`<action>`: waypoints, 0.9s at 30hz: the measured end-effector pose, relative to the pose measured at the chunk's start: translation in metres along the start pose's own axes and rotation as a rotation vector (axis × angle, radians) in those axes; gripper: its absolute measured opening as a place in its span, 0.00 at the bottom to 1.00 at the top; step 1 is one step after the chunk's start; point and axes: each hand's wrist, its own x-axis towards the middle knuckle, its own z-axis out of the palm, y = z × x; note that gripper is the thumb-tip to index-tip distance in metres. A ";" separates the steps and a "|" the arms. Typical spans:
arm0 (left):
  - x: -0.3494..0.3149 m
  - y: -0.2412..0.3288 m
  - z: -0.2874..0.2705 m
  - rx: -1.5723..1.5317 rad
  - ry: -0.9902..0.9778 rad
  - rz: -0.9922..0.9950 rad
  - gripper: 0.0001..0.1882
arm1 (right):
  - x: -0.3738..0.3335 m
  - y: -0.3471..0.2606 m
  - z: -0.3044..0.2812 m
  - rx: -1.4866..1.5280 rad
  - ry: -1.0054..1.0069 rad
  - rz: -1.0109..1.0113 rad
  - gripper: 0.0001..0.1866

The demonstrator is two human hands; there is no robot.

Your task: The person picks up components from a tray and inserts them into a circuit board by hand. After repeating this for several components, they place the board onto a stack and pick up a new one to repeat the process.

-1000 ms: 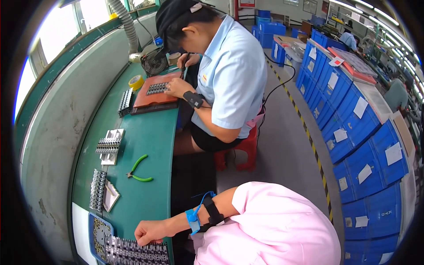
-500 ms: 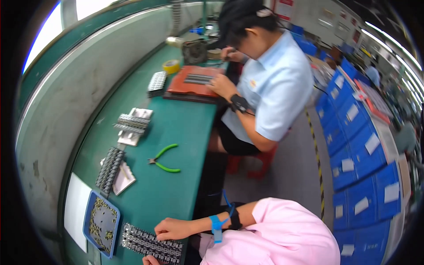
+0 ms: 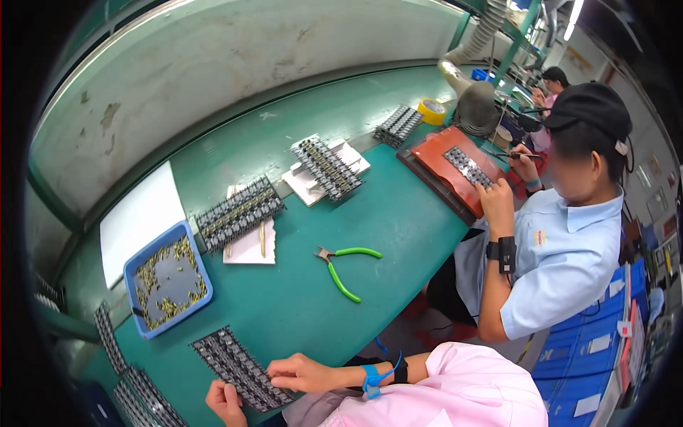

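A dark circuit board panel (image 3: 231, 361), covered with rows of small parts, lies at a slant on the near bench. At its lower left edge, my left hand (image 3: 226, 402) has thumb and fingers closed on the panel's border. My right hand (image 3: 299, 373), with a blue strap on its wrist, rests on the panel's right side. Its fingers are curled and pressed together, and whatever is between them is hidden. Beyond the panel stands a blue tray (image 3: 131, 288) holding small yellowish metal pieces. Green-handled cutters (image 3: 342, 274) lie spread on the bench, off to the right.
Farther back, two more panels (image 3: 242, 212) (image 3: 326, 167) rest on white supports. More board strips (image 3: 146, 398) lie at lower left. A white sheet (image 3: 142, 220) lies behind the tray. At right a co-worker (image 3: 562, 270) handles a board on a red mat (image 3: 437, 153).
The whole view has turned, so the bench and the co-worker appear farther right and more strips show at lower left. Both my hands stay at the panel, with more of the left one visible.
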 end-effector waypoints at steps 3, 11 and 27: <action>0.000 0.013 0.009 -0.042 0.066 0.112 0.13 | 0.000 -0.006 0.002 0.202 0.055 0.145 0.06; -0.006 0.024 0.015 -0.206 0.126 -0.019 0.09 | 0.012 -0.023 -0.010 -0.046 -0.102 0.221 0.08; -0.025 0.003 -0.004 -0.771 0.377 0.096 0.08 | 0.227 -0.039 -0.001 -1.242 -0.134 -0.169 0.06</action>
